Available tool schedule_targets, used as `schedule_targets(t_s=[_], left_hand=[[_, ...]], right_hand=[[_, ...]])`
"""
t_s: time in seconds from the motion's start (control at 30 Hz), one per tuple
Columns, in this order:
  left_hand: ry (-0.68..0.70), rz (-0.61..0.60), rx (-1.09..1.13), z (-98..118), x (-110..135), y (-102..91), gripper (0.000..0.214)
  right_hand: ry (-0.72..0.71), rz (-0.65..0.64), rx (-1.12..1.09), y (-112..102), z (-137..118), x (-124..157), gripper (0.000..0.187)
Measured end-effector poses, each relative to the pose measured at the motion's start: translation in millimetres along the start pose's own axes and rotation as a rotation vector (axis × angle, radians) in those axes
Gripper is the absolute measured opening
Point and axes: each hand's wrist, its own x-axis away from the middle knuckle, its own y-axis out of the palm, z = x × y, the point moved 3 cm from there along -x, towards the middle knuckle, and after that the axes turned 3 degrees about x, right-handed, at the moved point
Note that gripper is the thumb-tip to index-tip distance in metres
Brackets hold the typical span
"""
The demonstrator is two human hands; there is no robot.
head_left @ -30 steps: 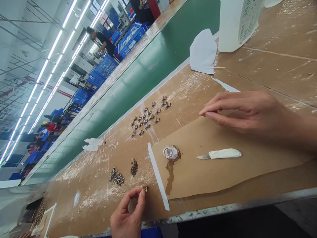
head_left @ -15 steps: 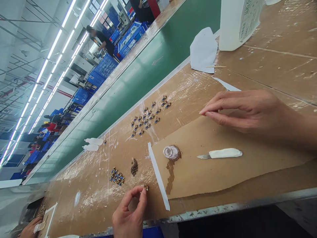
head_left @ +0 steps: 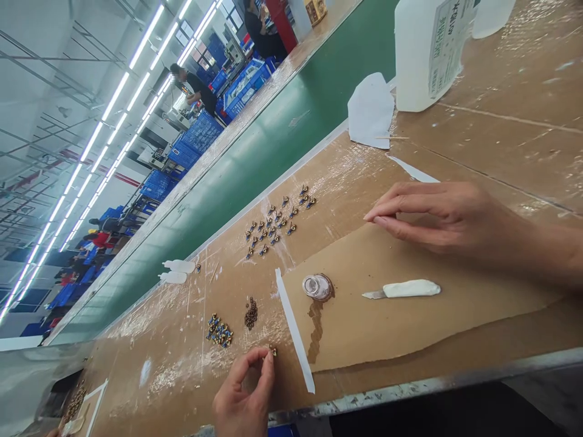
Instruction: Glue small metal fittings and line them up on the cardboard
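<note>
Okay, so this is tiny-parts fingertip work on a cardboard-covered desk (head_left: pixel 501 139). The left hand (head_left: pixel 243 394) sits near the front, thumb and forefinger curled into a ring and pinched on what looks like one small brass fitting (head_left: pixel 272 350), though it's too small to make out any detail. The right hand (head_left: pixel 437 221) hovers over a kraft cardboard sheet (head_left: pixel 455 321), fingertips drawn together with nothing visible between them.

Just left of the pinch there's a dark heap of bronze rings (head_left: pixel 250 314) and a clump of blue-and-brass fittings (head_left: pixel 219 331), with a loose spread of similar fittings (head_left: pixel 277 221) farther up the desk. My read: the step in hand is handling these pieces one at a time, so the next move calls for steady fingertips, not a big reach.

Room's a bit tight on the left: the metal desk edge (head_left: pixel 364 394) runs close below that hand, and a white tape strip (head_left: pixel 295 331) lies just to its right. The right hand has more space, but watch the white-handled knife (head_left: pixel 411 289) and stained glass jar (head_left: pixel 317 287) nearby.
</note>
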Motion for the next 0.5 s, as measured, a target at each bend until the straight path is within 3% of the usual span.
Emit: schedule_targets(t_s=[0.33,0.5], left_hand=[[0.160,0.079,0.042,3,-2,1.1,0.034],[0.430,0.236,0.307,12,11,0.1,0.024]], right_hand=[[-0.080,0.055,-0.015,-3,-6,-3,0.012],[-0.168,0.144,-0.003,-9,-10,-6,0.022]])
